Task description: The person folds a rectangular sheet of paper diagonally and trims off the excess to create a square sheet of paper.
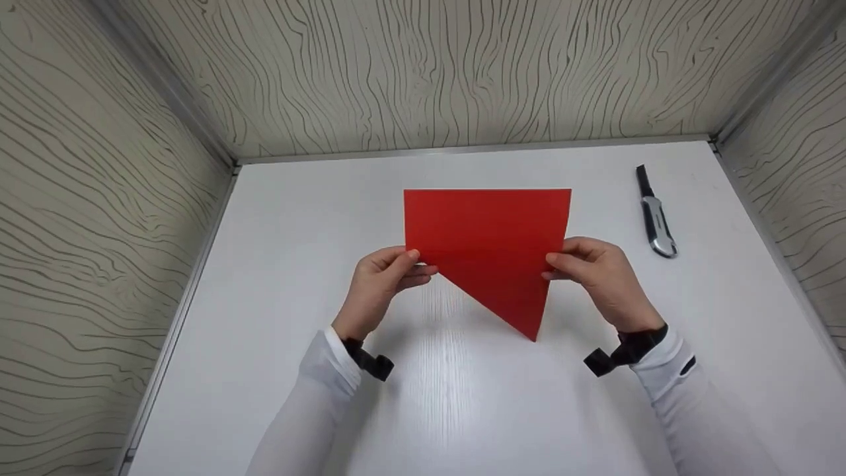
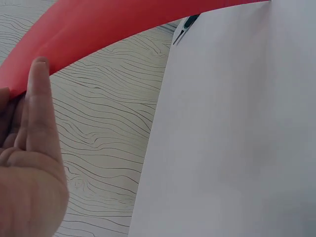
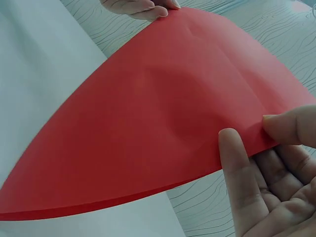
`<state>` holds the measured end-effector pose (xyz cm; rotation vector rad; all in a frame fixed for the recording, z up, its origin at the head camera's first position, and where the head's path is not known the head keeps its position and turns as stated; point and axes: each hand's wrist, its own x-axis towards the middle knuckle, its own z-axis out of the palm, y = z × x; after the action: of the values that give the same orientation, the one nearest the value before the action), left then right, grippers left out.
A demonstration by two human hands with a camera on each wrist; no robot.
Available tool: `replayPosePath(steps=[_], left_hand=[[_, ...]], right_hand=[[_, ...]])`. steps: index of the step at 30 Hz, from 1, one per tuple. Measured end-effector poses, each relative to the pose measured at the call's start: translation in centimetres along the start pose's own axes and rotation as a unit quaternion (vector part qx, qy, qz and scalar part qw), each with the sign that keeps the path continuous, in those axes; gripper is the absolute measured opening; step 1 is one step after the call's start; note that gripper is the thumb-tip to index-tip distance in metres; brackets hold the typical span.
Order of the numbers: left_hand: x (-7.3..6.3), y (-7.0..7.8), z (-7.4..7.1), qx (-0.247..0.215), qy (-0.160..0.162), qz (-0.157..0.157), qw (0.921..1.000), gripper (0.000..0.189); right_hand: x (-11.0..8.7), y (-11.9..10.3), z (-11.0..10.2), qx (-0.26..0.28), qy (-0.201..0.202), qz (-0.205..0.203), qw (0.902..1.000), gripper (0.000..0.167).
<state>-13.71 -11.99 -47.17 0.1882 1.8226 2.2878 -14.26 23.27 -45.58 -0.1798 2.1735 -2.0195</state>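
A person's left hand (image 1: pixel 382 277) pinches the left edge of a red sheet (image 1: pixel 489 248) between thumb and fingers, while the right hand (image 1: pixel 598 277) pinches the right edge the same way, so the sheet hangs in the air between them, above the middle of a white table (image 1: pixel 297 218). Holding at opposite edges keeps the paper spread and clear of the tabletop; its top edge runs level and its lower part narrows to a point aimed back at the person. The wrist views show the sheet bowing in a soft curve between the two grips, and a doubled edge in the right wrist view suggests it is folded over on itself. The left wrist view shows the thumb (image 2: pixel 39 113) laid straight up against the sheet's edge; the right shows the thumb (image 3: pixel 237 163) and a finger closing on the paper. White sleeves and dark wrist straps (image 1: pixel 370 362) cover the forearms. A utility knife (image 1: pixel 654 215) lies untouched near the table's far right, well apart from the hands. Panels (image 1: pixel 99 231) printed with wavy wood grain wall in the table on three sides, metal strips marking the joins.
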Motion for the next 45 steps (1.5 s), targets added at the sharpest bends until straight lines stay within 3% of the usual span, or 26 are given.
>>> replayPosePath(steps=[12,22,34,45], left_hand=[[0.0,0.7,-0.1,0.010,-0.010,-0.003,0.9999,0.030],[-0.2,1.2,-0.8,0.042,-0.013,-0.018,0.9989,0.031],[-0.7,1.5,-1.1,0.060,-0.011,-0.014,0.9981,0.031],[-0.8,1.6,-1.2,0.068,-0.022,-0.016,0.9973,0.028]], right_hand=[[-0.1,-0.5,0.0,0.006,0.012,-0.026,0.9996,0.030],[-0.2,-0.7,0.0,-0.081,0.036,-0.034,0.9955,0.020],[-0.6,-0.7,-0.1,-0.043,0.009,-0.037,0.9984,0.017],[-0.7,-0.5,0.1,0.003,0.017,-0.034,0.9993,0.014]])
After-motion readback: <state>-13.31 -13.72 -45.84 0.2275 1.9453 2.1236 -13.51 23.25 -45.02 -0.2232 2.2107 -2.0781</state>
